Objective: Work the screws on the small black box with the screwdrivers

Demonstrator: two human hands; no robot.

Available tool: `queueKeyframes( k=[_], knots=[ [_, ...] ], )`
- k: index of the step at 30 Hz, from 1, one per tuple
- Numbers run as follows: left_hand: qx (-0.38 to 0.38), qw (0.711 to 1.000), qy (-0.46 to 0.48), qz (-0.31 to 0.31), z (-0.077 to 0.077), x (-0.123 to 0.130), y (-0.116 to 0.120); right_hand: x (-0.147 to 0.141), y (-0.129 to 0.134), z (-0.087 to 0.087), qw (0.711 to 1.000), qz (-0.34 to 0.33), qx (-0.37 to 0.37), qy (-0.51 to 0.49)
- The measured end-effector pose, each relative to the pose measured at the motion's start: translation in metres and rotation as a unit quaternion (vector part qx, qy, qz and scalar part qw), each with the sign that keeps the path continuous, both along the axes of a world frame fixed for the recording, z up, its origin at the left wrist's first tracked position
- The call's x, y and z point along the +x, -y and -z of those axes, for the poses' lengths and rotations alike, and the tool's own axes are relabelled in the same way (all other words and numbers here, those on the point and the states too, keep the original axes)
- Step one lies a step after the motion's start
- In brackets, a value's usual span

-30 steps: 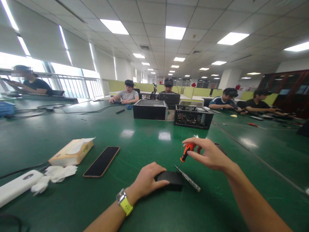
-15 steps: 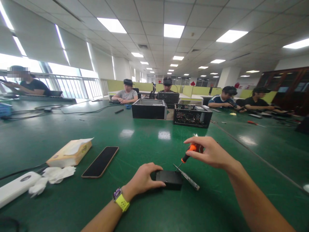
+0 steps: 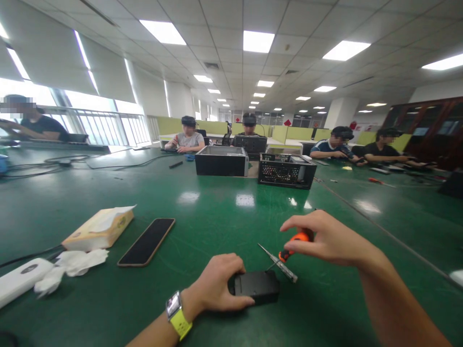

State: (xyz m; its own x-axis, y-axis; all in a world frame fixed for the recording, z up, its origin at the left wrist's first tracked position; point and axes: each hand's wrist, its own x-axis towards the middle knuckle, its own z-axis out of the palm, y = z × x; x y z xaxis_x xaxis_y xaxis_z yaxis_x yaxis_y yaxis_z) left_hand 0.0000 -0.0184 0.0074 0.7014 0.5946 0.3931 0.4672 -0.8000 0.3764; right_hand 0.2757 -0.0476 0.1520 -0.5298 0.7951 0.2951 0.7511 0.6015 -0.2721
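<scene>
A small black box lies on the green table, gripped at its left end between the thumb and fingers of my left hand. My right hand holds an orange and black screwdriver at a slant, its tip at the far edge of the box's top, near the right end. The index finger is raised off the handle. Just behind the box lies a second, slim screwdriver with a clear handle, pointing away to the left.
Left of my hands lie a phone, a tissue pack, crumpled tissues and a white device. Two open metal cases stand further back. Several people sit around the table.
The black box and my left hand have shifted nearer to me, the box slightly right. My right hand has moved down and right, and the orange screwdriver leans over more.
</scene>
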Motion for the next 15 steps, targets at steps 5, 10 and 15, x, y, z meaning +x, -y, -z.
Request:
queueKeyframes(
  k=[5,10,15],
  knots=[
    [0.006,1.0,0.008,0.0,0.002,0.001,-0.001,-0.007,-0.001,0.0,0.999,-0.03,0.023,-0.025],
    [0.013,1.0,0.011,0.008,0.001,0.002,0.0,-0.011,0.001,-0.001,0.997,-0.062,0.005,-0.054],
    [0.013,1.0,0.014,0.015,0.0,0.001,-0.001,-0.015,0.0,0.002,0.996,-0.073,-0.025,-0.039]
  ],
)
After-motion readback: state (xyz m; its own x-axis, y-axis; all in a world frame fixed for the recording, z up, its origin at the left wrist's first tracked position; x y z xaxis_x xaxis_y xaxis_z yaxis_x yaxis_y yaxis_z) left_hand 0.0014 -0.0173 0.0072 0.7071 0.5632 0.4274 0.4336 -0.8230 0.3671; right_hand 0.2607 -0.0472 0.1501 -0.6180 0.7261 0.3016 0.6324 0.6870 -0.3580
